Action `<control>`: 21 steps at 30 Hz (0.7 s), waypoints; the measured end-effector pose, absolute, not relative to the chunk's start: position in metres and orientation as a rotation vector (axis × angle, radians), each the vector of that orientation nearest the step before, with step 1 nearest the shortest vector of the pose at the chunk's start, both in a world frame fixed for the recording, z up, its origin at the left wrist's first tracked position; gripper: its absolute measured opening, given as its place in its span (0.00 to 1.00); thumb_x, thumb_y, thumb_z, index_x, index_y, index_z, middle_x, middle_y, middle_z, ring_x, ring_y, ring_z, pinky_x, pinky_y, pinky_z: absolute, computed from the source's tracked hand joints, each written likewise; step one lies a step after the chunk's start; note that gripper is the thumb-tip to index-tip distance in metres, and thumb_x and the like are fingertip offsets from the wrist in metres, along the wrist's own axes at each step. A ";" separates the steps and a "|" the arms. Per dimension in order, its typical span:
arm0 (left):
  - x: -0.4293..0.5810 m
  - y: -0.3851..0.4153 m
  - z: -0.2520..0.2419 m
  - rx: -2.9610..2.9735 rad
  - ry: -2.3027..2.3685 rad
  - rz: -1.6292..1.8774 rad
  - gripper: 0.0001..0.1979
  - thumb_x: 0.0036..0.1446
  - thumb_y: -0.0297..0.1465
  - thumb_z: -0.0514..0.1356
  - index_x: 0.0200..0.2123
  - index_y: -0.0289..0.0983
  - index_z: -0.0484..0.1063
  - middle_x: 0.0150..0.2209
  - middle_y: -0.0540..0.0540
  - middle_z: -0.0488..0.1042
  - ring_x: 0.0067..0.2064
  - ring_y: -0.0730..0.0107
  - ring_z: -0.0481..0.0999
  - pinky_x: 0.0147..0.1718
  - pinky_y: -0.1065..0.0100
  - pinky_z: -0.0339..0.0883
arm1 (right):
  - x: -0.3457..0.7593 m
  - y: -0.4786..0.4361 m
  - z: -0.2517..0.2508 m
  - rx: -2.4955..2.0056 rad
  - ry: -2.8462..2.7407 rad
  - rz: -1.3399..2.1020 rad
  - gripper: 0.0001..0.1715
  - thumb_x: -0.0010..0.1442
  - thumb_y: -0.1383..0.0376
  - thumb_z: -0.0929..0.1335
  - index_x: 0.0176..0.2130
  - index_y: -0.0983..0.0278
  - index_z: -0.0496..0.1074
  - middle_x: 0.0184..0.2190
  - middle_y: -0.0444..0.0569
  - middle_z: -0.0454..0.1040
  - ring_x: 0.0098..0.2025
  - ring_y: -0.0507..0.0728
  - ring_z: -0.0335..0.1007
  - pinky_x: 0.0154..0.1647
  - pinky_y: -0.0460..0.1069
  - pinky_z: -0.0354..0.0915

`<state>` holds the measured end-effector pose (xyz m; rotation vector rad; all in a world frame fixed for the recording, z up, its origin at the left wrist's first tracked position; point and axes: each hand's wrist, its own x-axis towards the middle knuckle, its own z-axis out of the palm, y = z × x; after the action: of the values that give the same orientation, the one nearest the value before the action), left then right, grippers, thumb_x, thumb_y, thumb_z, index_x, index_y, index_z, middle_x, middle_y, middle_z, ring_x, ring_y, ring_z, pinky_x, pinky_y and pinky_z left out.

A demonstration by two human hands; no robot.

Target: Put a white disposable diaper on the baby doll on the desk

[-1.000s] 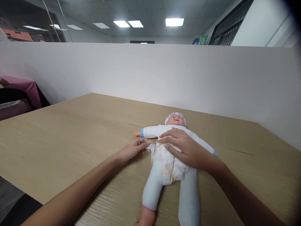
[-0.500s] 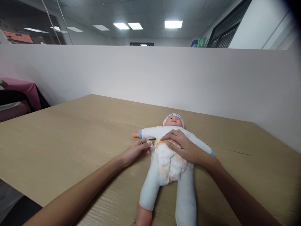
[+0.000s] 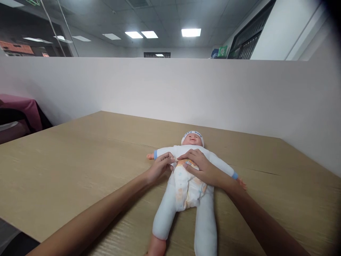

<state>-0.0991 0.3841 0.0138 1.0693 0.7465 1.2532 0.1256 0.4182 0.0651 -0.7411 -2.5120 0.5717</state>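
Observation:
A baby doll [image 3: 163, 217] in a white suit with blue cuffs and a lettered white headband lies on its back, feet toward me. Round its hips is a white diaper [image 3: 183, 188] with orange and blue prints. At the diaper's left side, my left hand [image 3: 161, 166] pinches a small white diaper tab [image 3: 173, 160] between thumb and fingers. My right hand [image 3: 201, 167] lies flat over the diaper's front waist, fingers stretched toward the left hand, holding nothing. Part of the diaper's waist is hidden under that hand.
The doll rests on a wide brown table [image 3: 80, 153]. A low white wall [image 3: 170, 89] stands behind the table's far edge. Pink cloth [image 3: 20, 106] hangs over something dark beyond the table at the far left.
My left hand has moved inward and slightly up with the diaper tab, closer to my right hand's fingertips. My right hand stays on the diaper's front. The view has shifted slightly.

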 end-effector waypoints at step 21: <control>-0.093 0.379 0.008 1.167 0.932 1.260 0.19 0.60 0.46 0.67 0.30 0.38 0.66 0.29 0.52 0.67 0.32 0.71 0.64 0.35 0.68 0.57 | 0.125 0.417 0.065 -0.758 -2.530 0.519 0.16 0.72 0.60 0.64 0.57 0.54 0.73 0.51 0.49 0.75 0.58 0.64 0.66 0.64 0.63 0.60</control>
<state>-0.0934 0.3794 0.0078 1.1675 0.9324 1.2603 0.1254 0.4171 0.0651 -0.7579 -2.5305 0.5192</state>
